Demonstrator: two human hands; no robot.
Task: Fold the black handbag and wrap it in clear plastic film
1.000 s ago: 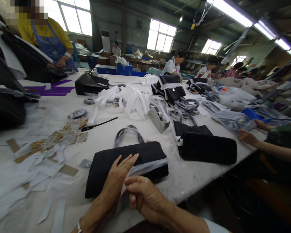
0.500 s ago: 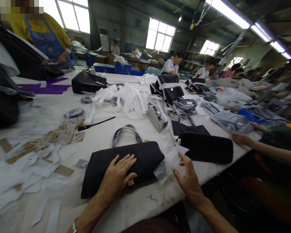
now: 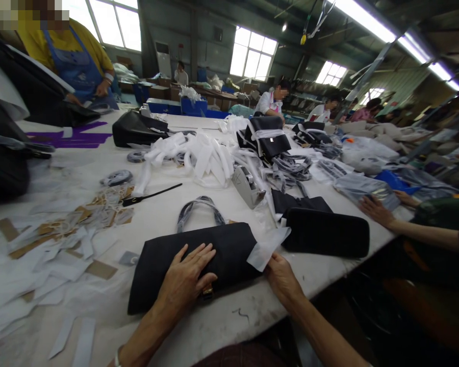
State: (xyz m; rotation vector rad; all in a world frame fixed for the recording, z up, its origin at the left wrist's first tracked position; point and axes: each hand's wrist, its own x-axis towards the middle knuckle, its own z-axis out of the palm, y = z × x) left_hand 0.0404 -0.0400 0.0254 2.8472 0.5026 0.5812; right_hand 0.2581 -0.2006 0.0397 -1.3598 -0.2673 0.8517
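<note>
A black handbag (image 3: 229, 247) lies flat on the white table (image 3: 222, 316) in front of me, its wrapped handle (image 3: 199, 206) pointing away. My left hand (image 3: 185, 278) rests flat on the bag with fingers spread, just above a small gold clasp (image 3: 207, 292). My right hand (image 3: 281, 278) is closed at the bag's right end, pinching a clear plastic sheet (image 3: 268, 247) that stands up from it.
A second black bag (image 3: 327, 234) lies to the right, where another person's hands (image 3: 375, 210) handle plastic bags. A tape dispenser (image 3: 247, 187), a black strap (image 3: 153, 194), white wrapping strips (image 3: 199, 155) and paper scraps (image 3: 61, 239) litter the table. A person in a blue apron (image 3: 74, 61) works far left.
My right hand drew back from the open reach and closed on the plastic sheet at the bag's right end. My left hand stayed flat on the bag.
</note>
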